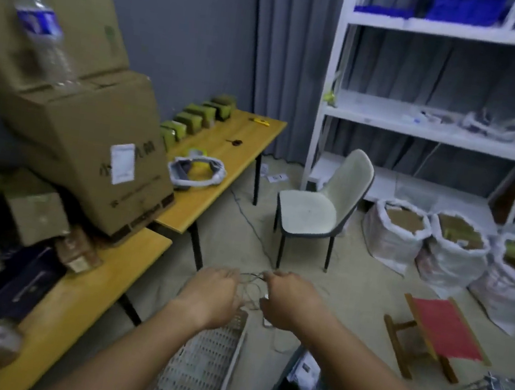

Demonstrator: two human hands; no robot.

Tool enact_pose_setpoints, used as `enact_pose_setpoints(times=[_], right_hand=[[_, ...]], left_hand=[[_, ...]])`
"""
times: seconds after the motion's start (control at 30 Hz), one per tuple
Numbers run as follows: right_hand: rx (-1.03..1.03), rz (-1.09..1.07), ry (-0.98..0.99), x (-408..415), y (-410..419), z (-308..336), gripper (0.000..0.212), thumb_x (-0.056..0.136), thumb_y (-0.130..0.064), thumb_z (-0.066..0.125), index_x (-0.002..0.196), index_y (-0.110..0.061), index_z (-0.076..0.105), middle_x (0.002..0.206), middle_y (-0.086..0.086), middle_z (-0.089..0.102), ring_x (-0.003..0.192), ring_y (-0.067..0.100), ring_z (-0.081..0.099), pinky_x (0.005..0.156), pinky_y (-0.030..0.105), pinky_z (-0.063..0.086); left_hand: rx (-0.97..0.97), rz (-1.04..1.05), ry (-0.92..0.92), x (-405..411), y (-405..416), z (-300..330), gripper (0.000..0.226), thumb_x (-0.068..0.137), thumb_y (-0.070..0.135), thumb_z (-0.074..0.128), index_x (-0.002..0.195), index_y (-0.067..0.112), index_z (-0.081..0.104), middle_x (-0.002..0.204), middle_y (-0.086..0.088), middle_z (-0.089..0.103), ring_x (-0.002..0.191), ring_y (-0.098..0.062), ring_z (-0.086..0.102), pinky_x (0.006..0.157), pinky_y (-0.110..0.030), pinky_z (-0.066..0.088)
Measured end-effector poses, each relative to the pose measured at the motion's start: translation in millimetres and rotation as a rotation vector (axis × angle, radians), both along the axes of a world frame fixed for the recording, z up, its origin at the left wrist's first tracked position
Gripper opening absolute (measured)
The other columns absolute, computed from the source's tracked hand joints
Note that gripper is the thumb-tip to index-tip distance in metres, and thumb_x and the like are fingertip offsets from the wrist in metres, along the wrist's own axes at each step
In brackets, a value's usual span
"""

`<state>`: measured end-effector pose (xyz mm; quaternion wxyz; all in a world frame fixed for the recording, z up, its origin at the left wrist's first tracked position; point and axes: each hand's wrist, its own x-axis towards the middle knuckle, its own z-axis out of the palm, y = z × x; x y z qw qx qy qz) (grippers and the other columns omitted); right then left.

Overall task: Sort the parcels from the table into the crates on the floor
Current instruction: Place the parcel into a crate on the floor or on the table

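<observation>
Pinching a thin tangled wire point(250, 287): left hand point(215, 294) and right hand point(290, 299), above perforated crate point(204, 364).

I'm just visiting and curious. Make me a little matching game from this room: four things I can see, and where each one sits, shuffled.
Things:
1. water bottle
2. white chair
3. red folding stool
4. blue bins

Places:
A. top shelf of the white rack
B. on the floor beside the white sacks
C. on top of the stacked cardboard boxes
D. on the floor between the table and the rack

Pairs: 1-C, 2-D, 3-B, 4-A
</observation>
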<state>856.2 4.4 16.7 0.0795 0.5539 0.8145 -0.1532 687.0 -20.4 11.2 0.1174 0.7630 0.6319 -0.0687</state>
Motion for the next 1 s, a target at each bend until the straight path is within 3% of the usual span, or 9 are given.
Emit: enact_pose_setpoints(times=[0.17, 0.43, 0.7, 1.0], right_hand=[[0.082, 0.138, 0.027, -87.4, -36.1, 44.4, 0.053, 0.099, -0.036, 0.051, 0.148, -0.019, 0.041, 0.146, 0.009, 0.051, 0.135, 0.033, 0.045, 0.106, 0.044, 0.045], [0.064, 0.38, -0.002, -252.5, -117.6, 81.6, 0.054, 0.102, -0.036, 0.046, 0.152, -0.019, 0.035, 0.151, 0.01, 0.044, 0.14, 0.034, 0.038, 0.109, 0.047, 0.043], [0.096, 0.569, 0.004, -385.9, -199.5, 91.4, 0.059, 0.099, -0.037, 0.051, 0.153, -0.02, 0.034, 0.144, 0.009, 0.052, 0.131, 0.033, 0.049, 0.099, 0.042, 0.048], [0.102, 0.65, -0.008, -463.6, -219.5, 83.9, 0.059, 0.101, -0.04, 0.051, 0.153, -0.018, 0.036, 0.146, 0.008, 0.052, 0.132, 0.031, 0.05, 0.097, 0.039, 0.048]], left_hand=[[0.089, 0.139, -0.014, -86.2, -58.4, 40.0, 0.072, 0.102, 0.054, 0.037, 0.158, 0.012, 0.021, 0.163, -0.009, 0.027, 0.15, -0.03, 0.024, 0.122, -0.045, 0.023], [0.148, 0.409, -0.018, -236.7, -182.9, 65.8, 0.075, 0.101, 0.054, 0.041, 0.159, 0.017, 0.013, 0.161, -0.007, 0.031, 0.147, -0.033, 0.029, 0.116, -0.047, 0.034], [0.158, 0.622, -0.083, -362.7, -286.2, 57.3, 0.065, 0.097, 0.048, 0.049, 0.152, 0.016, 0.032, 0.146, -0.007, 0.051, 0.126, -0.028, 0.053, 0.099, -0.043, 0.048], [0.136, 0.704, -0.052, -436.7, -321.4, 45.1, 0.067, 0.098, 0.046, 0.049, 0.154, 0.014, 0.03, 0.151, -0.007, 0.047, 0.135, -0.029, 0.046, 0.106, -0.041, 0.043]])
